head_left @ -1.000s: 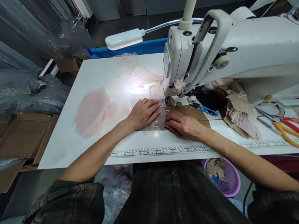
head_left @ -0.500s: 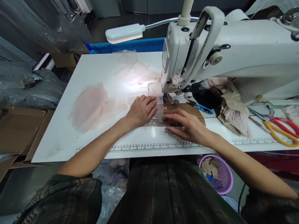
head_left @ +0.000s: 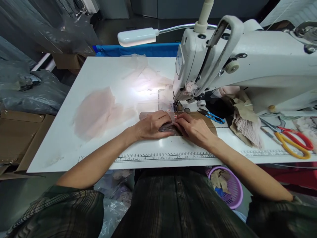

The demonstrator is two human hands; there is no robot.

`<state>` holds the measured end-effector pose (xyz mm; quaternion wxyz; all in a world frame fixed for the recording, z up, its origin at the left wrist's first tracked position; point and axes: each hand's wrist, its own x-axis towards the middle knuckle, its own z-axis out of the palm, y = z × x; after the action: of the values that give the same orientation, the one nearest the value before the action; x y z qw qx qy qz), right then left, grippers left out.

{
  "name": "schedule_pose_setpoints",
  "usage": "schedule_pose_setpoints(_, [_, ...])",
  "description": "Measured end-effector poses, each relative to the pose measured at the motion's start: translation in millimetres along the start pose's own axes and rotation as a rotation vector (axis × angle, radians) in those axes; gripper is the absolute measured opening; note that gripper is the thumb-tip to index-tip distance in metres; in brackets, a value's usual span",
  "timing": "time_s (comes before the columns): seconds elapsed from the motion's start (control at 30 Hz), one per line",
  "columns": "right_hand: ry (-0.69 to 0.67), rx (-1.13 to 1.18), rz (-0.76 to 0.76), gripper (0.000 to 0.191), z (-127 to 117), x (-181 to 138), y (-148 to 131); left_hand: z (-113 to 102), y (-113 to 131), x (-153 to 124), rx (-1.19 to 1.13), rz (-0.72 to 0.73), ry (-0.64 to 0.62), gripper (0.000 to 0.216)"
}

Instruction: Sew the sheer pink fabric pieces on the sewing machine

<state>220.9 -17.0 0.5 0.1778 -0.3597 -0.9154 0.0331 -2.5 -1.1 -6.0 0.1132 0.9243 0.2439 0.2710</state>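
Just in front of the needle of a white sewing machine (head_left: pixel 190 62), both hands work on a strip of sheer pale fabric (head_left: pixel 170 122). My left hand (head_left: pixel 156 125) pinches the strip's left side, thumb toward me. From the right, my right hand (head_left: pixel 194 128) has its thumb and forefinger closed on the same strip, fingertips nearly meeting the left ones. Under the hands lies a brown template sheet (head_left: pixel 208 123) with a clear part on its left. A small red mark (head_left: pixel 175 116) shows between the hands. The fabric's edges under the fingers are hidden.
Sheer pink fabric (head_left: pixel 95 112) lies on the white table (head_left: pixel 61 138). Right of the needle are blue thread snips (head_left: pixel 211 116), fabric scraps (head_left: pixel 245 115) and scissors with red and yellow handles (head_left: pixel 294 145). A printed ruler (head_left: pixel 148 157) runs along the front edge; a purple basket (head_left: pixel 239 191) stands below.
My left hand has come back from beside the needle toward me and slightly right. My right hand has closed its fingers and moved up to the strip. The view has shifted slightly.
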Motion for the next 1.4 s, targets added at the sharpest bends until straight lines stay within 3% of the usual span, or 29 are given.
schedule_pose_setpoints(0.07, [-0.024,0.053,0.042,0.037,-4,-4,-1,3,-2,-1,0.069,-0.039,-0.039,0.020])
schedule_pose_setpoints(0.17, [-0.121,0.294,0.073,0.029,-22,-17,-9,4,-4,-2,0.129,-0.045,-0.062,0.025])
schedule_pose_setpoints(0.33, [-0.503,0.718,0.159,0.015,-66,-55,-30,-2,2,-1,0.203,0.006,-0.078,0.026])
schedule_pose_setpoints(0.43, [-0.765,0.862,0.018,0.017,-85,-76,-32,-7,7,0,0.205,0.051,-0.080,0.037])
schedule_pose_setpoints(0.5, [-0.827,0.865,-0.030,0.029,-90,-81,-25,-9,8,1,0.170,0.055,-0.044,0.038])
schedule_pose_setpoints(0.57, [-0.734,0.764,0.066,0.028,-87,-73,-13,-10,8,1,0.114,0.018,0.006,0.028])
schedule_pose_setpoints(0.63, [-0.489,0.597,0.163,0.023,-74,-54,2,-10,7,1,0.041,-0.028,0.033,0.023])
schedule_pose_setpoints(0.7, [-0.223,0.440,0.147,0.024,-55,-30,16,-10,6,1,-0.024,-0.051,0.026,0.025])
schedule_pose_setpoints(0.77, [-0.069,0.373,0.074,0.031,-33,-8,26,-10,6,1,-0.041,-0.047,-0.025,0.023])
schedule_pose_setpoints(0.83, [-0.034,0.297,0.009,0.035,-14,7,33,-12,10,1,-0.001,-0.030,-0.110,0.021])
schedule_pose_setpoints(0.97, [-0.048,0.150,-0.041,0.038,8,14,38,-22,28,2,0.083,-0.016,-0.221,0.053])
schedule_pose_setpoints(1.07, [-0.002,0.145,-0.010,0.036,13,10,38,-31,41,1,-0.091,-0.030,-0.264,0.047])
schedule_pose_setpoints(1.17, [0.029,0.183,0.017,0.036,16,8,38,-32,39,2,-0.243,-0.041,-0.179,0.040])
schedule_pose_setpoints(1.27, [0.041,0.213,0.018,0.036,18,8,39,-25,25,3,-0.135,-0.055,-0.034,0.022])
schedule_pose_setpoints(1.4, [0.064,0.250,0.034,0.036,18,7,39,-11,11,2,-0.042,-0.045,-0.063,0.017])
